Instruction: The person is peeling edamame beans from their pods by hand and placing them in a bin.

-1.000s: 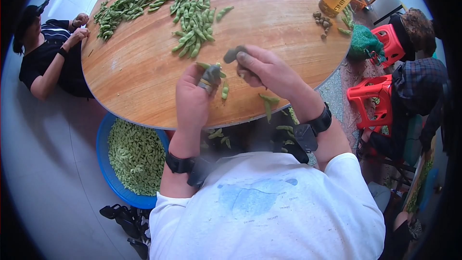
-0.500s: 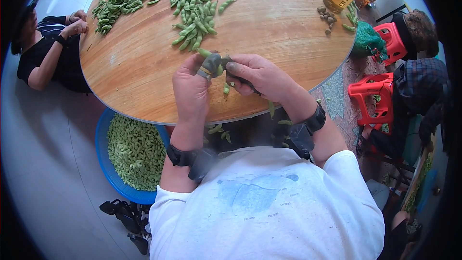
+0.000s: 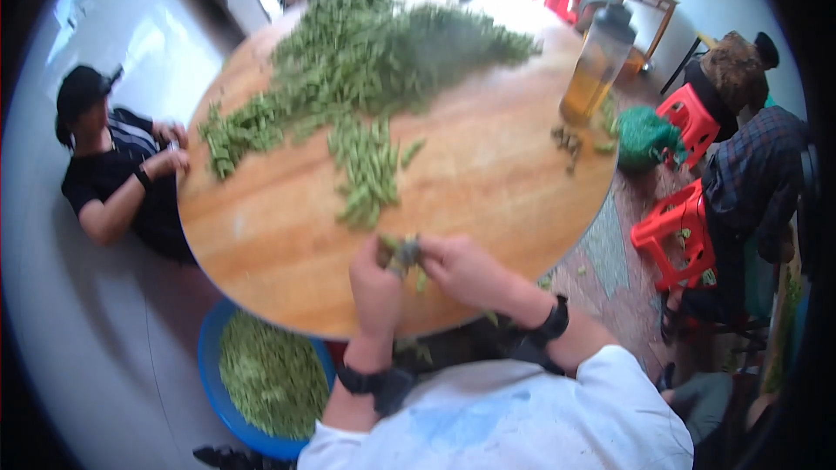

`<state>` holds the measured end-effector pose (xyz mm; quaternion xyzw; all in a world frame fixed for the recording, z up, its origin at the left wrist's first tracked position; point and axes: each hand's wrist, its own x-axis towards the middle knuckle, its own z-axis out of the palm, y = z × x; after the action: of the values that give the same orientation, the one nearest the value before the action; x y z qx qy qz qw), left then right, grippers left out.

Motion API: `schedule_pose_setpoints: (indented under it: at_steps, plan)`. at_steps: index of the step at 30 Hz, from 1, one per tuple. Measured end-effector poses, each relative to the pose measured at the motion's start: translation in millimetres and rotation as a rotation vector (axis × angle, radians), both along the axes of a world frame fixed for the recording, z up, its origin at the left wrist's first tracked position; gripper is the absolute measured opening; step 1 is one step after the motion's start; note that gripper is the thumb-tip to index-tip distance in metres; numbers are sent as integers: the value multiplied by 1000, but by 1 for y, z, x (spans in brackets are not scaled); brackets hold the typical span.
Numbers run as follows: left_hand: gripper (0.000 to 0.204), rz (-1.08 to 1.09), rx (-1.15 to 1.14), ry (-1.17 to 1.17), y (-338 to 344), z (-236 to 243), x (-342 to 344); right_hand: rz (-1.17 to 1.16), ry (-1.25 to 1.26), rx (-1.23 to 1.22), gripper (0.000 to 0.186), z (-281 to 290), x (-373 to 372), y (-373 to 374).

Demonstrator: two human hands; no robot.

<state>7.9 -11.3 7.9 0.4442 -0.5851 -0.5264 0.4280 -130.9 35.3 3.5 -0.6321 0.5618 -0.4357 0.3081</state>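
My left hand (image 3: 374, 283) and my right hand (image 3: 461, 271) meet over the near edge of a round wooden table (image 3: 287, 235). Both pinch one green bean pod (image 3: 404, 251) between their fingertips. Each wrist carries a black band. A small heap of green pods (image 3: 366, 170) lies just beyond my hands, and a much bigger pile (image 3: 374, 43) covers the far half of the table.
A blue tub (image 3: 261, 379) with shelled green bits stands on the floor at my left. A person in black (image 3: 113, 174) sits at the table's left edge. A bottle of yellow liquid (image 3: 592, 65) stands at the right rim. Red stools (image 3: 675, 231) and another seated person (image 3: 753, 183) are at right.
The view has tilted up, so more of the far table and the big pile shows. My two hands have come together on the one pod.
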Motion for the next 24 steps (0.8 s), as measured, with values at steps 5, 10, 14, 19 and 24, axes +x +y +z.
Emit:
schedule_pose_setpoints:
  at_steps: [5, 10, 14, 19, 24]
  plan:
    - [25, -66, 184, 413, 11, 0, 2, -48, 28, 29, 12, 4, 1, -3]
    - [36, -105, 263, 444, 10, 2, 1, 18, 105, 127, 22, 19, -6, -4]
    - [40, -164, -48, 173, 11, -3, -2, -92, -43, 122, 24, 29, -20, -12]
    - [53, -84, -236, -69, 22, 16, -7, 72, -484, 157, 15, 9, -20, -14]
    - [47, -152, -619, -183, 12, -1, 4, 174, -1149, 500, 10, 18, -21, -4]
